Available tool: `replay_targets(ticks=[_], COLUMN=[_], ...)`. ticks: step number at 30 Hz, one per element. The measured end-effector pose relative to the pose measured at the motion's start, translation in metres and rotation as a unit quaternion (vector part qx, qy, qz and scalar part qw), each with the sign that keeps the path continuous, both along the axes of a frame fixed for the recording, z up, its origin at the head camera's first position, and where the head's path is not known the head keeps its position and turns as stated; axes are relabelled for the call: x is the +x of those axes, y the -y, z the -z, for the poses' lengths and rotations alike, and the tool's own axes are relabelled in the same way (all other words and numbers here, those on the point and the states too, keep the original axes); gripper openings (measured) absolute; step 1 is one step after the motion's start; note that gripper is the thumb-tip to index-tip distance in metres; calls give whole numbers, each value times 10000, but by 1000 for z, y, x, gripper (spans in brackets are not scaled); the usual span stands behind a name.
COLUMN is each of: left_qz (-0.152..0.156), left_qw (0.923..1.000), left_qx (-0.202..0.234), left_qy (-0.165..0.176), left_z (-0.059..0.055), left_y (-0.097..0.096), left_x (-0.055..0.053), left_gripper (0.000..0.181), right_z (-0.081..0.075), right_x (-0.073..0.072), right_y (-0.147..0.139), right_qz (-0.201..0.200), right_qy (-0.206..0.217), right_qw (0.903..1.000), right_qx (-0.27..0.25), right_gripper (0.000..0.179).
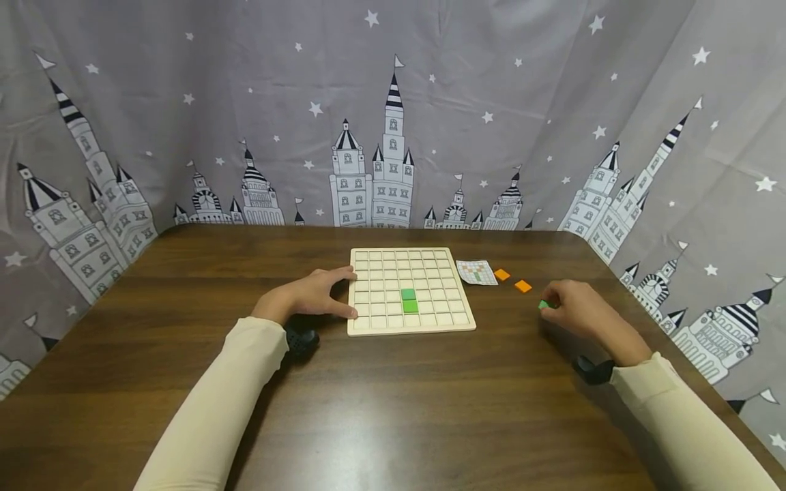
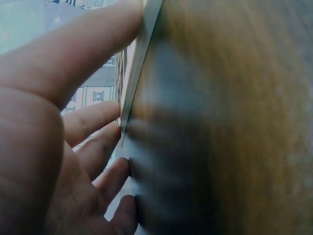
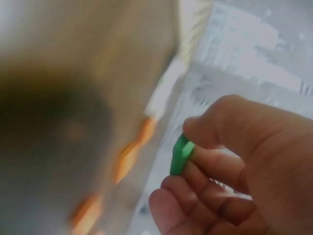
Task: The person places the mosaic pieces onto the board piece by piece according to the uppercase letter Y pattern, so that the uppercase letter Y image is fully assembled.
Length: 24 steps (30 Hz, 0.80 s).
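Table: board lies flat near its middle. Left hand: fingers apart, touching the board's left edge. Right hand: thumb and finger clamped on 1 green tile, right of the board, well apart from it. Card: beside the board's right edge. 2 orange tiles near the card, head view; 2 green tiles in adjoining cells. Step, judged: tile pickup. Next move likely calls for carrying it over, squaring it to a cell

Head camera looks forward and down; 2 wrist cameras (close) share the board.
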<state>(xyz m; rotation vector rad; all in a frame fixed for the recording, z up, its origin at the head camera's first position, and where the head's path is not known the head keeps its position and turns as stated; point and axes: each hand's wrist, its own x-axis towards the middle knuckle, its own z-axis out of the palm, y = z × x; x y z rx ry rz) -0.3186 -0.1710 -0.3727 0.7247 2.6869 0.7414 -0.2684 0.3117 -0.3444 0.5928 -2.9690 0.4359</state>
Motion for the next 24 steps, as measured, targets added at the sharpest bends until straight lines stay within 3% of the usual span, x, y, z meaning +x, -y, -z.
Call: replay_targets(ticks=[5, 10, 18, 24], left_qz=[-68, -20, -32, -113], left_qw=[10000, 10000, 9999, 9999], left_qx=[-59, -65, -73, -86], left_qy=[31, 39, 100, 41], left_z=[1, 0, 2, -1], left_y=[1, -2, -5, 0], left_x=[0, 0, 2, 3], left_gripper=[90, 90, 89, 88], right_z=[-19, -17, 1, 4], right_x=[-29, -57, -81, -87], right_y=[63, 127, 192, 208], right_qz=[-561, -1213, -1768, -1805], right_qy=[-306, -341, 681, 879], right_qw=[9971, 9905, 9818, 9796], right_qx=[-406, -551, -114, 52], right_gripper=[14, 14, 23, 20])
